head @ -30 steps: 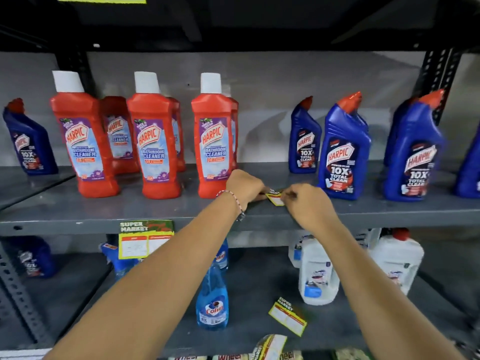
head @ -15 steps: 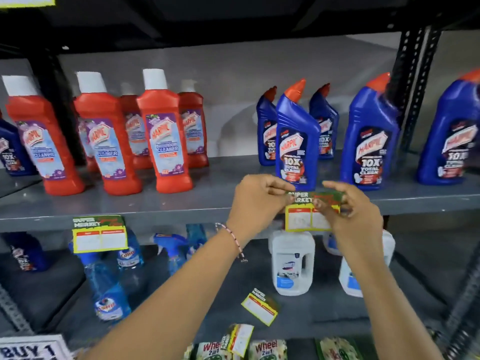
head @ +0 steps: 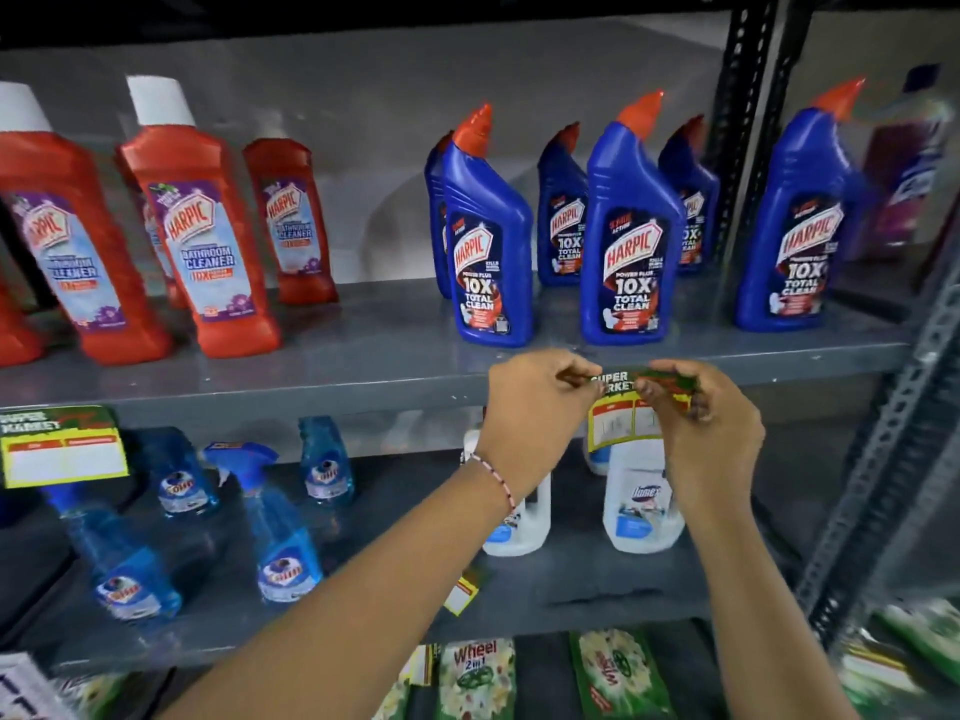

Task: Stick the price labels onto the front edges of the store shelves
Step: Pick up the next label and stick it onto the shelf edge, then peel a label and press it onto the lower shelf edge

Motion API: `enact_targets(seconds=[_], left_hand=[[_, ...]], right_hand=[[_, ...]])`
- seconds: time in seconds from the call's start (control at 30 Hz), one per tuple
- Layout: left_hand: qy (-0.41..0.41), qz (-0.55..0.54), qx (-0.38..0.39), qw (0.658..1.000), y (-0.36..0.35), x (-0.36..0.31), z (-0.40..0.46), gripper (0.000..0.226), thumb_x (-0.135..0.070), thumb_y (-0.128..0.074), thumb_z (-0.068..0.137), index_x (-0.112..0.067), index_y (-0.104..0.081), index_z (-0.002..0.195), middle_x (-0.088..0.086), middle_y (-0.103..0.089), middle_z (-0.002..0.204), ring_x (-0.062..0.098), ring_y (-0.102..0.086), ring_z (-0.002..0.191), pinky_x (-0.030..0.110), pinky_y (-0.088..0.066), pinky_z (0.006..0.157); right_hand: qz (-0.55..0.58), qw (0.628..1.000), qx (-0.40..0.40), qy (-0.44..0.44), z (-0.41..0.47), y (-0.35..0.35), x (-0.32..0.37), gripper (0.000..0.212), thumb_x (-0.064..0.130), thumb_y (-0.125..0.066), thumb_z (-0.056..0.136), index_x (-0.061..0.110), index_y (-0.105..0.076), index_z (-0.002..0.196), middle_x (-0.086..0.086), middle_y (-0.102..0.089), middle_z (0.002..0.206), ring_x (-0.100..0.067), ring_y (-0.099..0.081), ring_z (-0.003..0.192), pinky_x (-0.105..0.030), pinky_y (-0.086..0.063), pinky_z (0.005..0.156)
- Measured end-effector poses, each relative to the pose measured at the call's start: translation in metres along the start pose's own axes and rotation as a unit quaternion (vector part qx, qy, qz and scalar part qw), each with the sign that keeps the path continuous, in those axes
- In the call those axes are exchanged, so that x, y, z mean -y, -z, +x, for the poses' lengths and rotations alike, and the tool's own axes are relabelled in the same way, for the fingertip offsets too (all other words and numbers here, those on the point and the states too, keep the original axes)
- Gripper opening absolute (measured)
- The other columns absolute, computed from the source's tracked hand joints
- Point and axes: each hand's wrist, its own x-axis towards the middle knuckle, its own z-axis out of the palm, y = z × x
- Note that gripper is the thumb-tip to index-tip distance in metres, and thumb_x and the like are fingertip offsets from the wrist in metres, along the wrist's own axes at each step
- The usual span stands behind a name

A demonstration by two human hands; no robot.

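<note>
A green, yellow and red price label (head: 626,407) reading "SUPER MARKET" hangs against the front edge of the grey upper shelf (head: 311,394), below the blue Harpic bottles (head: 491,252). My left hand (head: 535,402) pinches the label's top left corner. My right hand (head: 706,423) pinches its top right part, fingers over the green strip. Another label of the same kind (head: 60,449) is stuck on the same shelf edge at far left. A small loose label (head: 462,595) lies on the lower shelf.
Red Harpic bathroom cleaner bottles (head: 208,241) stand on the upper shelf at left. Blue spray bottles (head: 283,527) and white Domex bottles (head: 641,501) stand on the lower shelf. Wheel detergent packets (head: 475,672) sit at the bottom. A perforated metal upright (head: 883,459) runs along the right.
The view has shifted to the right along the shelf. Both hands went from a folded label to holding it unfolded against the shelf edge under the blue bottles.
</note>
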Motion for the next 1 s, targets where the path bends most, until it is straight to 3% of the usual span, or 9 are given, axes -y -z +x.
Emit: enact_targets(seconds=[0.1,0.23,0.37,0.47,0.53,0.67,0.77,0.93,1.0], left_hand=[[-0.012,-0.001,-0.017,1.0,-0.005,0.001,0.002,0.012,-0.008,-0.076,0.079,-0.008,-0.076,0.091,0.006,-0.078,0.086,0.011,-0.073,0.075,0.023,-0.06,0.076],[-0.048,0.027,-0.036,0.998,-0.008,0.008,0.005,0.012,-0.01,-0.076,0.079,-0.01,-0.077,0.091,0.004,-0.078,0.088,0.009,-0.073,0.076,0.024,-0.061,0.075],[-0.12,0.07,-0.074,0.987,-0.011,0.016,0.008,0.013,-0.01,-0.08,0.074,-0.01,-0.078,0.087,0.004,-0.07,0.084,0.008,-0.068,0.068,0.015,-0.058,0.071],[-0.12,0.072,-0.087,0.986,-0.01,0.022,0.011,0.013,-0.013,-0.082,0.073,-0.011,-0.076,0.084,-0.002,-0.061,0.075,0.005,-0.057,0.062,0.021,-0.057,0.066],[-0.123,0.073,-0.093,0.985,-0.006,0.026,0.008,0.014,-0.013,-0.082,0.074,-0.012,-0.073,0.084,-0.004,-0.057,0.069,0.006,-0.053,0.06,0.026,-0.055,0.063],[-0.161,0.128,-0.105,0.973,0.007,0.042,-0.01,0.008,-0.006,-0.074,0.078,-0.011,-0.069,0.078,-0.001,-0.063,0.074,0.009,-0.055,0.062,0.016,-0.05,0.061],[-0.169,0.157,-0.088,0.969,0.019,0.06,-0.029,0.008,-0.002,-0.07,0.079,-0.01,-0.069,0.078,0.001,-0.064,0.078,0.008,-0.054,0.065,0.009,-0.046,0.064],[-0.084,0.129,-0.026,0.988,0.034,0.112,-0.056,0.008,0.0,-0.072,0.076,-0.008,-0.07,0.076,0.002,-0.07,0.082,0.01,-0.062,0.066,0.016,-0.053,0.064],[-0.024,0.119,-0.008,0.993,0.037,0.137,-0.067,0.01,0.003,-0.072,0.074,-0.008,-0.072,0.077,0.002,-0.072,0.082,0.009,-0.064,0.067,0.011,-0.051,0.065]], right_hand=[[0.011,1.0,-0.004,0.006,0.004,-0.002,-0.002,0.021,0.016,-0.074,0.087,0.033,-0.069,0.096,0.003,-0.072,0.097,-0.004,-0.069,0.086,-0.007,-0.05,0.07],[-0.008,1.0,0.001,0.007,0.007,-0.005,-0.002,0.017,0.018,-0.074,0.087,0.028,-0.071,0.101,0.005,-0.071,0.097,-0.007,-0.069,0.087,-0.022,-0.055,0.076],[-0.035,0.999,-0.03,0.021,0.006,-0.006,0.001,0.021,0.016,-0.078,0.083,0.027,-0.073,0.099,0.004,-0.062,0.101,-0.001,-0.062,0.084,0.0,-0.044,0.072],[-0.043,0.998,-0.051,-0.007,0.01,-0.003,0.0,0.03,0.026,-0.084,0.075,0.033,-0.071,0.101,0.005,-0.05,0.105,-0.009,-0.054,0.086,-0.001,-0.04,0.072],[-0.03,0.997,-0.062,-0.031,0.009,-0.004,-0.003,0.034,0.031,-0.084,0.074,0.035,-0.068,0.104,0.006,-0.052,0.105,-0.005,-0.053,0.083,0.001,-0.039,0.07],[0.037,0.983,-0.166,-0.066,-0.005,-0.013,-0.014,0.027,0.024,-0.077,0.082,0.029,-0.058,0.1,0.007,-0.06,0.088,-0.008,-0.058,0.075,-0.009,-0.048,0.067],[0.084,0.964,-0.23,-0.103,-0.025,-0.022,-0.028,0.021,0.014,-0.064,0.091,0.027,-0.048,0.093,0.015,-0.052,0.078,0.003,-0.052,0.068,-0.014,-0.046,0.068],[0.093,0.976,-0.121,-0.155,-0.084,-0.058,-0.049,0.03,0.006,-0.061,0.093,0.033,-0.05,0.088,0.009,-0.057,0.083,0.001,-0.054,0.07,-0.007,-0.044,0.065],[0.079,0.98,-0.06,-0.17,-0.108,-0.077,-0.058,0.019,0.002,-0.062,0.091,0.02,-0.058,0.096,0.007,-0.061,0.085,0.008,-0.057,0.071,-0.004,-0.043,0.068]])
